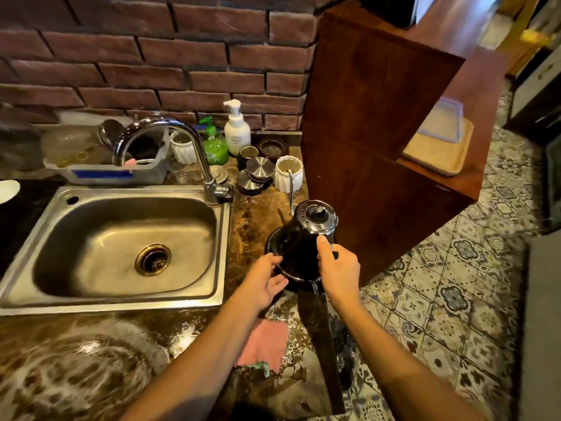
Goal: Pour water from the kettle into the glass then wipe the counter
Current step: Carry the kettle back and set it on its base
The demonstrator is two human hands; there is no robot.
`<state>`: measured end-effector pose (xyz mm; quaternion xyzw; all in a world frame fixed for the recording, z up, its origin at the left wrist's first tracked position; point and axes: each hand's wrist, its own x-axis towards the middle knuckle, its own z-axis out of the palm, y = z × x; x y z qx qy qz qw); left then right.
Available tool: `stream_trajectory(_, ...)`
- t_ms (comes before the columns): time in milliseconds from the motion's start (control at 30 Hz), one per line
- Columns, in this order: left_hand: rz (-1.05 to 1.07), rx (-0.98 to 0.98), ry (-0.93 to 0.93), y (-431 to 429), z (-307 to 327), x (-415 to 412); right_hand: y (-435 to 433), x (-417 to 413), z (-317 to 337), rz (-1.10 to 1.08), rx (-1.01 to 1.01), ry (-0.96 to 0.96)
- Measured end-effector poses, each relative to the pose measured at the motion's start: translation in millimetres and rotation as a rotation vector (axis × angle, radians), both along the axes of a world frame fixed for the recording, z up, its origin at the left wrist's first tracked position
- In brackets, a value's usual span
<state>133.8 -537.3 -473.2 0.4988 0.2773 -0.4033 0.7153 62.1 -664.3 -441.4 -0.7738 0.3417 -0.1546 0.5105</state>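
Two hands hold the black kettle (299,247) at the sink's (224,238) 3 o'clock: the left hand (264,281) curls its fingers round the lower side, apparently to steady it, while the right hand (338,268) wraps the handle, thumb pressed up near the lid, likely for lifting.

A black gooseneck kettle (299,247) stands on the marbled counter (252,214). The right hand (337,268) grips its handle and the left hand (267,281) holds its base. The steel sink (223,253) lies at its 9 o'clock, a pink cloth (267,344) at 6 o'clock.
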Motion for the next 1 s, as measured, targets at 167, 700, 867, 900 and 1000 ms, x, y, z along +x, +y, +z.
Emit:
stream_trajectory(167,-0.021,0.03,-0.031,-2.2,-8.0,8.4,5.4,10.0,-5.1,0.077,-0.052,0.048)
stream_trajectory(700,-0.102,0.144,-0.052,0.3,-30.9,18.3,13.1,20.6,-30.5,0.136,0.031,0.055)
stream_trajectory(867,-0.071,0.102,-0.026,4.6,-28.6,23.9,21.5,27.5,-33.6,0.137,0.079,0.055)
stream_trajectory(900,-0.053,0.098,-0.023,6.7,-29.3,26.5,27.4,30.8,-35.2,0.12,0.091,0.067)
stream_trajectory(1000,-0.015,0.088,-0.022,12.3,-33.6,38.5,44.7,41.3,-37.1,0.089,0.108,0.072)
